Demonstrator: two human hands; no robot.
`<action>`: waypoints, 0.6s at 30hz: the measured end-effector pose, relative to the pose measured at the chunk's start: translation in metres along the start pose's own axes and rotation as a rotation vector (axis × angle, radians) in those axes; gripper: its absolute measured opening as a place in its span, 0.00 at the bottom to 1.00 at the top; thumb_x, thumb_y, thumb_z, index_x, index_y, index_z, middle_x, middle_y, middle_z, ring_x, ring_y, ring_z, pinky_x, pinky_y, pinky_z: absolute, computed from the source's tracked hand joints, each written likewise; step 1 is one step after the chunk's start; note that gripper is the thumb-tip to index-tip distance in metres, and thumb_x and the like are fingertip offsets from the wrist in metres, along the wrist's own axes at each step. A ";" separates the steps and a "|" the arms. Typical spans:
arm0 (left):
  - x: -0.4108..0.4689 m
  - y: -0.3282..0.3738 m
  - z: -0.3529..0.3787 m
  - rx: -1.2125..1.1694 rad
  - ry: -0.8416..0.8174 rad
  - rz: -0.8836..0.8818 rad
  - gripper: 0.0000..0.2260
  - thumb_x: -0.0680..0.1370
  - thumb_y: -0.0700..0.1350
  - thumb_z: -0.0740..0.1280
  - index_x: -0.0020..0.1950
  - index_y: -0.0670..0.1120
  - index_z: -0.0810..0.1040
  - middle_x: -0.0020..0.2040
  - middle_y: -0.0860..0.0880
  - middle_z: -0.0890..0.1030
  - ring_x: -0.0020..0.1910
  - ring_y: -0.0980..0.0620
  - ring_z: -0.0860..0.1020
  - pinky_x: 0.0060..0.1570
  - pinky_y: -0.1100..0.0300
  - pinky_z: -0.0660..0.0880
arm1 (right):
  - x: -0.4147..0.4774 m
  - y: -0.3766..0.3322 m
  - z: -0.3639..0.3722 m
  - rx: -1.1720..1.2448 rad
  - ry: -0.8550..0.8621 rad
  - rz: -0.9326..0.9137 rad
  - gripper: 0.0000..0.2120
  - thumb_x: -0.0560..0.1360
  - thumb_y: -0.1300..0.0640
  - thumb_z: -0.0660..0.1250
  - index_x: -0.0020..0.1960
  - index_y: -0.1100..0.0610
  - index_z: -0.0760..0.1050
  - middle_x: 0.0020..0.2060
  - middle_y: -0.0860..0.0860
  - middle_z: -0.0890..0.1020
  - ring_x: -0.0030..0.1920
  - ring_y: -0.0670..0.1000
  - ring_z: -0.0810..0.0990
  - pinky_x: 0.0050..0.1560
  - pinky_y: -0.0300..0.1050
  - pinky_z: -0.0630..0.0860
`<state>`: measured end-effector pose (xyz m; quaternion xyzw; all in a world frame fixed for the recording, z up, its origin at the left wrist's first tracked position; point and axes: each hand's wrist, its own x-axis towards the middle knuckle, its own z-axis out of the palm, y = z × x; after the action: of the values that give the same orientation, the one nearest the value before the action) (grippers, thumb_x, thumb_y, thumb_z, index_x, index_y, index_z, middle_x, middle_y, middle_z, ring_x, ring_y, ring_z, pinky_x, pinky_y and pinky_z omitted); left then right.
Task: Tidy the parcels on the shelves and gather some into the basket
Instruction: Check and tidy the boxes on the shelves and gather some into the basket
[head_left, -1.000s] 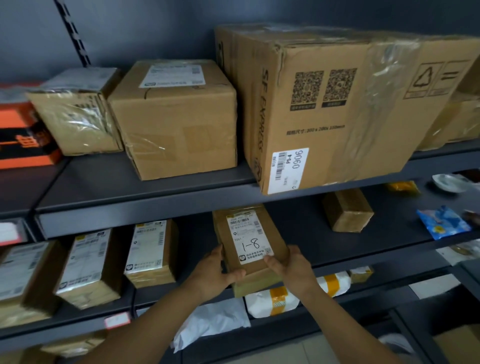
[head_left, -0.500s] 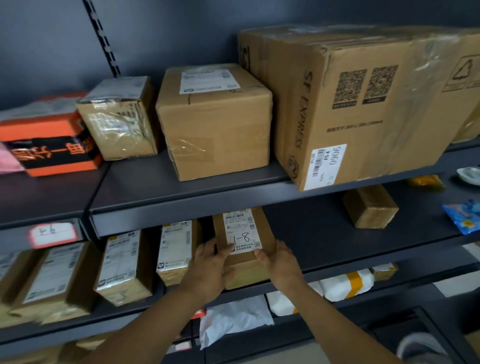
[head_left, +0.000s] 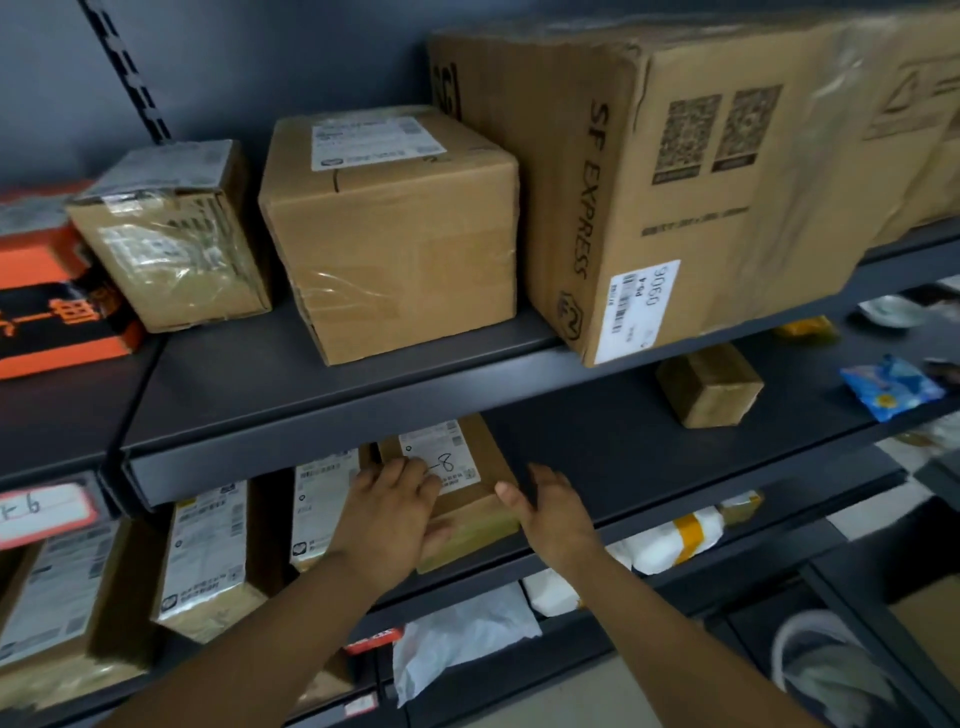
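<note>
A small brown parcel (head_left: 478, 512) with a white label marked "1-8" leans on the middle shelf (head_left: 649, 467), beside a row of similar labelled parcels (head_left: 319, 506). My left hand (head_left: 389, 512) lies flat on the parcel's left face and front edge, fingers spread over the label. Just right of the parcel, my right hand (head_left: 553, 512) hovers with fingers apart and holds nothing. No basket is in view.
The top shelf carries a large SF Express carton (head_left: 691, 197), a medium box (head_left: 395, 234), a taped box (head_left: 166, 239) and an orange box (head_left: 47, 301). A small brown box (head_left: 709, 384) and blue packet (head_left: 891, 387) sit further right. White bags (head_left: 462, 634) lie below.
The parcel has been pushed deeper onto the middle shelf, next to the row of parcels. My right hand has come off it and opened. The view has shifted left.
</note>
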<state>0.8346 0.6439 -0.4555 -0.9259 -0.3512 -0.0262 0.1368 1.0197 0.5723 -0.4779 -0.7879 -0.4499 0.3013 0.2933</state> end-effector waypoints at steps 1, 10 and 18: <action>0.005 0.005 -0.004 0.007 0.012 0.026 0.22 0.60 0.60 0.76 0.45 0.47 0.82 0.44 0.47 0.81 0.42 0.46 0.79 0.39 0.51 0.77 | -0.002 0.006 -0.009 -0.026 0.019 -0.001 0.32 0.77 0.40 0.60 0.74 0.56 0.60 0.69 0.56 0.66 0.69 0.56 0.67 0.65 0.47 0.67; 0.068 0.077 -0.029 0.055 0.045 0.088 0.21 0.57 0.55 0.80 0.44 0.47 0.84 0.42 0.47 0.81 0.39 0.47 0.79 0.37 0.52 0.77 | 0.015 0.083 -0.137 -0.255 0.230 0.040 0.34 0.76 0.42 0.63 0.75 0.57 0.57 0.70 0.56 0.63 0.69 0.59 0.63 0.65 0.51 0.67; 0.131 0.139 -0.028 0.088 0.050 0.010 0.23 0.56 0.53 0.81 0.47 0.45 0.84 0.44 0.45 0.81 0.43 0.44 0.80 0.41 0.50 0.77 | 0.064 0.137 -0.208 -0.402 0.416 0.089 0.39 0.72 0.38 0.66 0.72 0.58 0.57 0.69 0.60 0.60 0.66 0.62 0.61 0.60 0.58 0.70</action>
<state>1.0262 0.6213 -0.4423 -0.9197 -0.3441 -0.0330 0.1863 1.2729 0.5313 -0.4580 -0.8940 -0.3956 0.0507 0.2040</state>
